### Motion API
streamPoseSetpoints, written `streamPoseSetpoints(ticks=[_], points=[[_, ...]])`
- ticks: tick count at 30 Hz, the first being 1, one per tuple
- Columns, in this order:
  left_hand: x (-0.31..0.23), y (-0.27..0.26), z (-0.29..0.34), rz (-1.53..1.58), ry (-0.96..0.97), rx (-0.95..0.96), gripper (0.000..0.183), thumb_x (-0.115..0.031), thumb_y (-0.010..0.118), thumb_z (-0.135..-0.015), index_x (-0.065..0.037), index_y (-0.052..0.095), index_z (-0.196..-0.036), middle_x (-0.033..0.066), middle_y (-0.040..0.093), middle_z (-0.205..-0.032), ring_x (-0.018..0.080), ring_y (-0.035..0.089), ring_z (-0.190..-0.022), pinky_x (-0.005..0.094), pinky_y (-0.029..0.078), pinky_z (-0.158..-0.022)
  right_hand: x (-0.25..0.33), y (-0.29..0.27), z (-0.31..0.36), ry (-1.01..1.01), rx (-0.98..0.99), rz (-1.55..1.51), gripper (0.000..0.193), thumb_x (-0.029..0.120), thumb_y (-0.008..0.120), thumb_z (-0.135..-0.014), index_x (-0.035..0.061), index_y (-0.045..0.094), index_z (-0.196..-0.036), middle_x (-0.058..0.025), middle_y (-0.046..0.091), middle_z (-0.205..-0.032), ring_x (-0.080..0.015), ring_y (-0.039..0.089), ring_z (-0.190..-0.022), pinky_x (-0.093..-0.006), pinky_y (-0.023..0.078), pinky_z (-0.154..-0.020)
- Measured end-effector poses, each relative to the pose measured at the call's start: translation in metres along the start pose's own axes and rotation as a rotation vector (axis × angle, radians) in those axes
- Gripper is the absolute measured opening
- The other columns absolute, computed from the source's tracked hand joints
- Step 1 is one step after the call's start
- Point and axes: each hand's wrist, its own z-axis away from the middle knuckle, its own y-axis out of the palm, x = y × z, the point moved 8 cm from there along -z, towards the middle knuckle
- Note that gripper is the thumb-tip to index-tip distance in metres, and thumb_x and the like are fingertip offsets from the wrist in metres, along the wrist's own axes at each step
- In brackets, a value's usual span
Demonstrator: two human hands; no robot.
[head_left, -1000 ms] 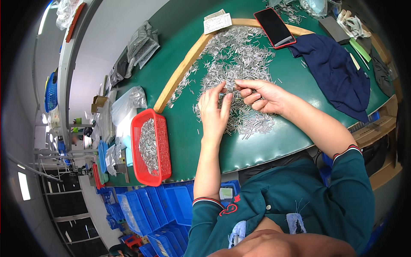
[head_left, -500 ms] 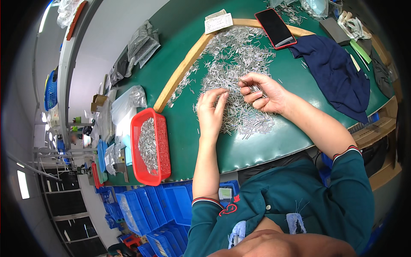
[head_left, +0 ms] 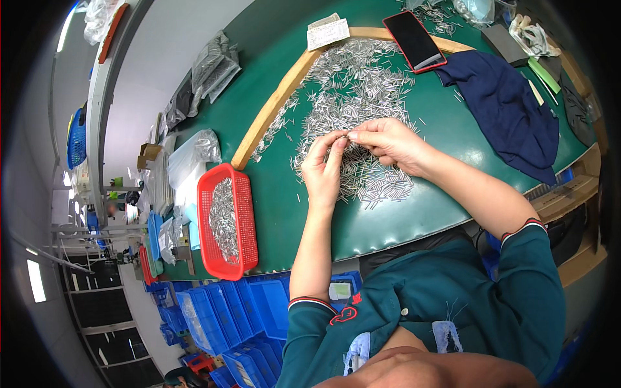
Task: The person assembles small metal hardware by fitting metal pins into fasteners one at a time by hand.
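Observation:
A wide heap of small silvery metal pins lies spread over the green tabletop. Above its near part, the fingertips of both my hands meet. My left hand is closed in a pinch of thumb and fingers. My right hand pinches at the same spot, thumb and forefinger together, its other fingers curled. Whatever is between the fingertips is too small and covered to name. To the left, a red plastic basket holds more of the metal pins.
Wooden strips border the heap on its left and far sides, with paper slips on them. A phone lies at the far right, beside a dark blue cloth. Blue bins stand below the table's near edge.
My right hand has moved left and its fingertips have come together with those of my left hand. My left hand has barely shifted.

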Motion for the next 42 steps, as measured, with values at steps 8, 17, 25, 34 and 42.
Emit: streamPoseSetpoints(ticks=[8, 17, 25, 34, 42], points=[[-0.013, 0.006, 0.000, -0.290, 0.158, 0.010, 0.020, -0.007, 0.055, -0.084, -0.005, 0.061, -0.102, 0.0078, 0.060, -0.084, 0.0132, 0.056, -0.078, 0.0244, 0.045, -0.069, 0.020, -0.001, 0.001, -0.366, -0.052, 0.277, 0.018, 0.018, 0.058, -0.082, 0.0012, 0.063, -0.087, -0.0004, 0.059, -0.074, -0.0035, 0.050, -0.066, -0.0184, 0.041, -0.056], [-0.002, 0.006, 0.000, -0.116, 0.061, 0.034, 0.024, -0.005, 0.053, -0.084, -0.003, 0.059, -0.108, 0.0093, 0.060, -0.095, 0.0142, 0.057, -0.086, 0.0243, 0.044, -0.077, 0.030, 0.002, 0.008, -0.566, -0.108, 0.513, 0.019, 0.015, 0.058, -0.081, -0.0008, 0.062, -0.090, -0.0034, 0.061, -0.077, -0.0053, 0.052, -0.070, -0.0215, 0.043, -0.064], [-0.005, 0.007, 0.000, -0.153, 0.109, 0.008, 0.026, -0.003, 0.054, -0.083, -0.004, 0.058, -0.109, 0.0096, 0.061, -0.095, 0.0140, 0.057, -0.085, 0.0245, 0.044, -0.076, 0.036, 0.003, 0.012, -0.654, -0.129, 0.538, 0.020, 0.017, 0.057, -0.083, -0.0004, 0.062, -0.091, -0.0041, 0.061, -0.073, -0.0054, 0.051, -0.066, -0.0226, 0.043, -0.060], [-0.021, 0.012, 0.003, -0.379, 0.280, 0.012, 0.033, 0.001, 0.056, -0.079, -0.008, 0.058, -0.111, 0.0081, 0.059, -0.083, 0.0144, 0.057, -0.073, 0.0251, 0.045, -0.064, 0.032, -0.002, 0.005, -0.526, -0.119, 0.494, 0.021, 0.020, 0.056, -0.085, -0.0003, 0.063, -0.085, -0.0021, 0.061, -0.073, -0.0049, 0.051, -0.069, -0.0218, 0.042, -0.062], [-0.012, 0.011, 0.003, -0.253, 0.221, 0.013, 0.027, -0.002, 0.054, -0.082, -0.006, 0.058, -0.109, 0.0076, 0.059, -0.085, 0.0142, 0.057, -0.076, 0.0247, 0.046, -0.069, 0.029, -0.003, 0.002, -0.481, -0.100, 0.403, 0.024, 0.021, 0.056, -0.085, -0.0012, 0.063, -0.088, -0.0035, 0.063, -0.078, -0.0056, 0.054, -0.074, -0.0218, 0.043, -0.067]])
